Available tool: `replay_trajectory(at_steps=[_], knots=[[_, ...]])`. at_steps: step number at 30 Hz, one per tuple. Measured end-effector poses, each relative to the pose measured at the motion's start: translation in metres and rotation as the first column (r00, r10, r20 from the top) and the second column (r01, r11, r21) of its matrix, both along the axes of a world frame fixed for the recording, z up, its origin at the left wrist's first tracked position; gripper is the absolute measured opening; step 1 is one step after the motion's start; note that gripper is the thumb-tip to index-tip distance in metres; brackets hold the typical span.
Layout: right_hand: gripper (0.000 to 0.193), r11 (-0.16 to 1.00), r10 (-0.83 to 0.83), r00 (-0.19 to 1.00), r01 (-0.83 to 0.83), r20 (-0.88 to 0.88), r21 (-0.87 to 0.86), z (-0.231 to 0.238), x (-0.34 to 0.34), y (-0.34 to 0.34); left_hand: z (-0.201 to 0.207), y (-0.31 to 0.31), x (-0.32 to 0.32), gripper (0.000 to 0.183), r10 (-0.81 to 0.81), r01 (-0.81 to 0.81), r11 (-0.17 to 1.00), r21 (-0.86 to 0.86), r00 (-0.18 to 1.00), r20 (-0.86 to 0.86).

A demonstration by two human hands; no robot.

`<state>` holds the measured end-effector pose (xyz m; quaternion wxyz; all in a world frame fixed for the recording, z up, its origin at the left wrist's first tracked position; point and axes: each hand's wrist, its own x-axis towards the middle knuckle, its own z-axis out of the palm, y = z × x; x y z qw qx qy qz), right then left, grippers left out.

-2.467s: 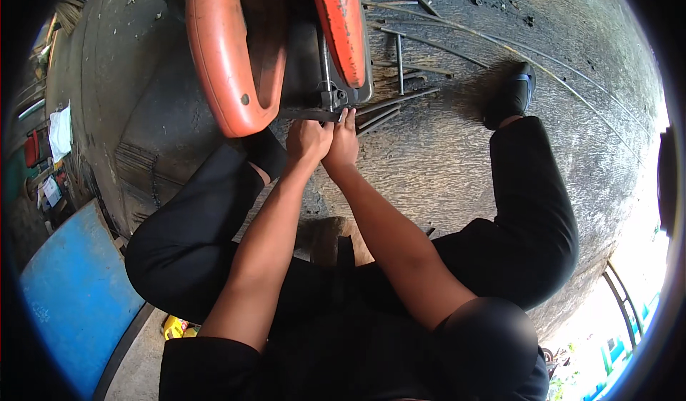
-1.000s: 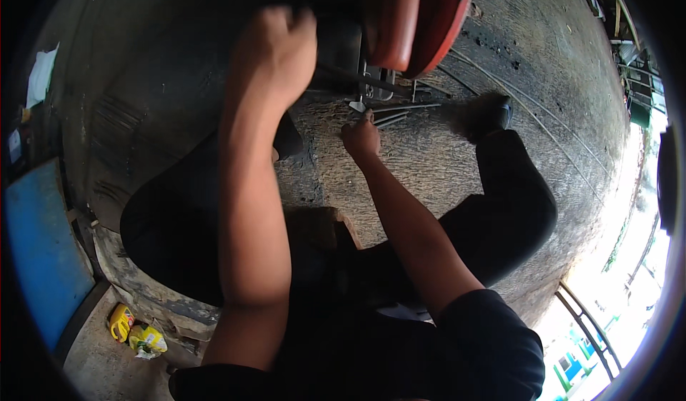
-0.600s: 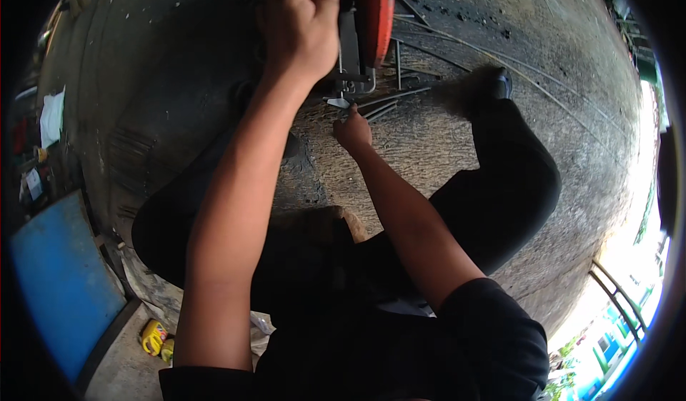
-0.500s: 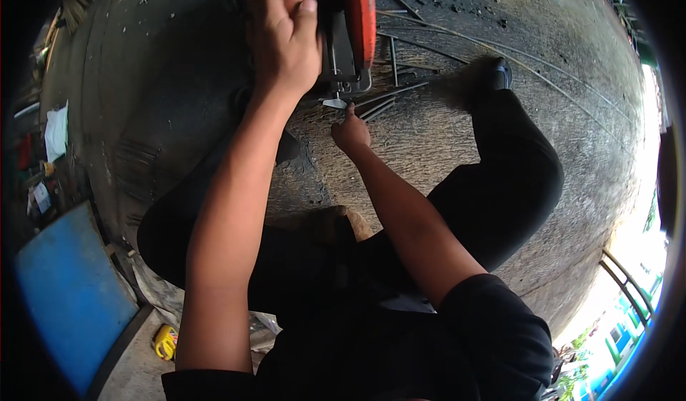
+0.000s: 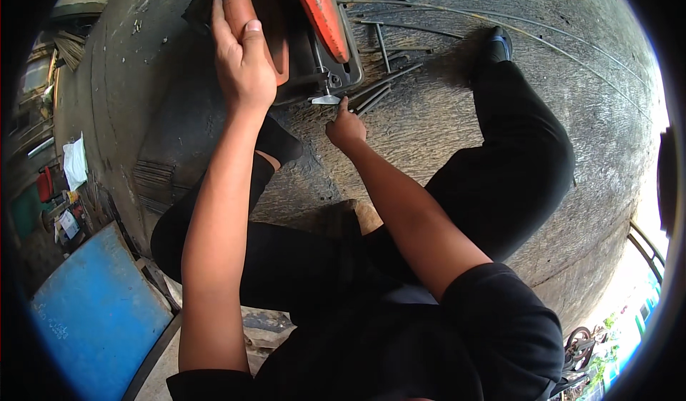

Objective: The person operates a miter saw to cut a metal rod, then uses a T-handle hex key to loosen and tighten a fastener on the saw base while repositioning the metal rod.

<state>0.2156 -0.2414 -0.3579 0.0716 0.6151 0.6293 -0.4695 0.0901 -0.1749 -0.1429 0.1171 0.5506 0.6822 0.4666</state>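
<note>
A chop saw with an orange-red blade guard (image 5: 318, 11) stands on the ground ahead of me. My left hand (image 5: 244, 65) lies around its orange handle (image 5: 243, 6), thumb on top and fingers along the left side. Below the guard, the saw's clamp has a screw ending in a silver T-shaped handle (image 5: 325, 100). My right hand (image 5: 346, 126) is beside this handle. Its index finger is stretched out to the handle's right end, while the other fingers are curled and hold nothing visible. Thin metal rods (image 5: 373, 99) lie just right of the clamp.
Long thin rods (image 5: 500, 35) and short metal pieces (image 5: 382, 47) are scattered over the rough ground. My legs are bent on either side, with a sandaled foot (image 5: 496, 43) at right. A blue panel (image 5: 107, 286) stands at lower left, near a white bag (image 5: 75, 159).
My view has shifted, showing more of the saw. In the picture, my left hand and the guard have moved left and lower. My right index finger stays at the clamp handle's end.
</note>
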Motion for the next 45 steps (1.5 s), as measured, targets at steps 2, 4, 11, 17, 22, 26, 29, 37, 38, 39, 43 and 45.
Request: replay_trajectory(at_steps=[2, 4, 11, 17, 22, 26, 29, 37, 38, 39, 43, 45], knots=[[0.082, 1.0, 0.013, 1.0, -0.013, -0.011, 0.025, -0.001, -0.001, -0.002, 0.001, 0.0, 0.002, 0.059, -0.004, 0.004, 1.0, -0.007, 1.0, -0.003], [0.082, 1.0, 0.008, 1.0, -0.008, -0.012, -0.003, 0.002, -0.003, -0.002, 0.002, -0.002, 0.003, 0.059, 0.018, -0.018, 1.0, -0.023, 1.0, -0.002], [0.077, 0.976, -0.099, 0.995, 0.092, 0.023, 0.199, 0.004, -0.014, -0.018, 0.002, -0.001, 0.004, 0.057, 0.022, -0.023, 0.999, -0.026, 0.999, -0.023], [0.088, 0.973, -0.096, 0.995, 0.092, 0.006, 0.212, 0.022, -0.026, -0.005, 0.01, 0.0, 0.003, 0.056, 0.033, -0.039, 0.998, -0.059, 0.995, -0.094], [0.1, 0.965, -0.231, 0.973, 0.232, -0.017, 0.126, 0.016, -0.034, 0.004, -0.01, -0.027, 0.009, 0.06, 0.109, -0.111, 0.994, -0.012, 0.986, -0.124], [0.095, 0.958, -0.238, 0.971, 0.239, -0.027, 0.156, 0.009, -0.037, 0.015, -0.076, -0.105, 0.056, 0.053, 0.502, -0.537, 0.824, 0.183, 0.84, 0.205], [0.095, 0.943, -0.329, 0.94, 0.331, -0.087, 0.016, 0.011, -0.042, 0.023, -0.17, -0.142, 0.056, 0.031, 0.73, -0.652, 0.682, -0.331, 0.58, 0.361], [0.09, 0.866, -0.46, 0.885, 0.426, -0.079, -0.263, -0.012, -0.038, 0.043, -0.253, -0.098, 0.033, 0.024, 0.724, 0.192, 0.687, -0.701, -0.105, 0.681], [0.076, 0.869, -0.467, 0.879, 0.438, -0.092, -0.229, -0.017, -0.038, 0.042, -0.266, -0.096, 0.028, 0.024, 0.724, 0.188, 0.688, -0.7, -0.121, 0.679], [0.06, 0.87, -0.443, 0.892, 0.404, -0.09, -0.281, -0.023, -0.038, 0.047, -0.279, -0.092, 0.021, 0.029, 0.624, 0.258, 0.778, -0.573, -0.21, 0.753], [0.046, 0.817, -0.518, 0.819, 0.389, -0.246, -0.426, -0.032, -0.035, 0.049, -0.319, -0.094, 0.008, 0.03, 0.477, 0.164, 0.871, -0.463, -0.511, 0.715], [0.042, 0.81, -0.52, 0.779, 0.32, -0.35, -0.492, -0.045, -0.023, 0.052, -0.323, -0.087, 0.015, 0.027, 0.486, 0.111, 0.844, -0.524, -0.57, 0.663]])
